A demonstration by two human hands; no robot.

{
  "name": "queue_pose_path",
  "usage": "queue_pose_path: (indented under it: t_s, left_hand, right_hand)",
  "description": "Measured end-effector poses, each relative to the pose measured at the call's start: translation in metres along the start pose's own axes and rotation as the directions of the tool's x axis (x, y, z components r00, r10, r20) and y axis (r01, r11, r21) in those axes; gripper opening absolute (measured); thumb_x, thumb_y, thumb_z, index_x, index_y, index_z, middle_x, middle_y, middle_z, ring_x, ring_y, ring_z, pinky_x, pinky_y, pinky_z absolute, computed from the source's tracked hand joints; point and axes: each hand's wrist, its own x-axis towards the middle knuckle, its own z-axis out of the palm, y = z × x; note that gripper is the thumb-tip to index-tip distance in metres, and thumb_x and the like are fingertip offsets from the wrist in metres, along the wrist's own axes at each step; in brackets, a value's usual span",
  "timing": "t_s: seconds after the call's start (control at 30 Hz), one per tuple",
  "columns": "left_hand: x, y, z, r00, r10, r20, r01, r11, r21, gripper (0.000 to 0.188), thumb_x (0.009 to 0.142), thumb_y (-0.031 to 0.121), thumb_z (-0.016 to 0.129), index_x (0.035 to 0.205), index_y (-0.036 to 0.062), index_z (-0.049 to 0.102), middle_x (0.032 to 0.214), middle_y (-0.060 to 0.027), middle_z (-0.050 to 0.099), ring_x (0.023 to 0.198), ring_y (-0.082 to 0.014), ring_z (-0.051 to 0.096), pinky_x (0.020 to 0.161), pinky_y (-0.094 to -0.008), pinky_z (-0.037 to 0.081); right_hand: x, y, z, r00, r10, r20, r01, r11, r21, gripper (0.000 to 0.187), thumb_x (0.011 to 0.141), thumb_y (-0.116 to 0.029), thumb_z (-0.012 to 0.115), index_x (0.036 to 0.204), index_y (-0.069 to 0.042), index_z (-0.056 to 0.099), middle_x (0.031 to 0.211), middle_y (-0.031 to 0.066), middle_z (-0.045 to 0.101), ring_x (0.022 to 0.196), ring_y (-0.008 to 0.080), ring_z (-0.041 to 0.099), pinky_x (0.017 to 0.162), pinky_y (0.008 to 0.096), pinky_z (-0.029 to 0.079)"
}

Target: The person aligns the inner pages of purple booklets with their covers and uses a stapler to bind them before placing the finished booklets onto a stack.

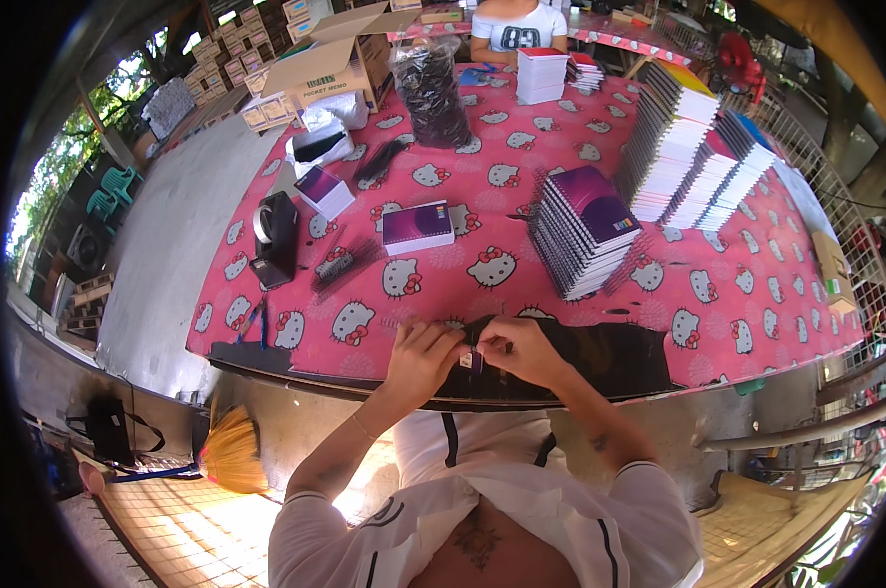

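Observation:
At the table's near edge, my left hand [423,355] and my right hand [523,349] meet with fingertips pinched. Between them shows a sliver of a small purple notebook [475,361], mostly hidden by my fingers. A black worn patch [610,355] of the tabletop lies beneath both hands. Beyond them rests a small stack of purple-covered pads [418,227]. To its right stands a tall stack of spiral-bound purple notebooks [588,220]. Loose black binding coils [333,265] lie to the left, near a black tape dispenser [275,240].
A pink cartoon-cat tablecloth [502,269] covers the table. Tall notebook stacks [670,137] stand at the right. Farther back are a bag of black coils [431,93], an open carton [330,73] and another person [518,29]. Blue-handled scissors [257,321] lie near the left edge.

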Motion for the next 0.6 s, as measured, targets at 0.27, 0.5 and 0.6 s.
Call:
queue_pose_path:
  t_s: [0.27,0.5,0.6]
  left_hand:
    - [0.024,0.011,-0.016,0.964,-0.231,0.128,0.244,0.965,-0.097,0.026,0.084,0.005,0.071,0.109,0.0032,0.065,0.094,-0.0113,0.065,0.09,-0.0291,0.065,0.077,-0.0386,0.052]
    - [0.181,0.043,-0.029,0.963,0.147,-0.226,-0.211,0.934,-0.29,0.036,0.096,0.02,0.066,0.129,0.0072,0.063,0.132,-0.0212,0.058,0.125,-0.0355,0.055,0.104,-0.0428,0.043]
    - [0.248,0.039,-0.004,0.998,0.056,-0.037,-0.067,0.793,-0.605,0.036,0.094,0.021,0.067,0.129,0.0098,0.065,0.114,-0.0162,0.064,0.112,-0.0313,0.061,0.094,-0.0425,0.047]
  right_hand:
    - [-0.001,-0.037,0.006,0.943,-0.077,-0.323,-0.034,0.946,-0.323,0.038,0.081,-0.01,0.075,0.116,-0.003,0.062,0.095,0.0114,0.062,0.088,0.022,0.065,0.069,0.0332,0.054]
    - [0.014,-0.096,-0.095,0.932,0.066,-0.356,0.003,0.982,0.19,0.062,0.091,-0.006,0.067,0.149,0.001,0.044,0.135,0.0129,0.053,0.115,0.0191,0.055,0.099,0.0326,0.047]
    - [0.044,-0.087,-0.17,0.904,0.175,-0.39,-0.025,0.932,0.362,0.061,0.091,-0.001,0.065,0.149,0.0,0.045,0.125,0.0104,0.059,0.11,0.0151,0.059,0.094,0.0264,0.049]
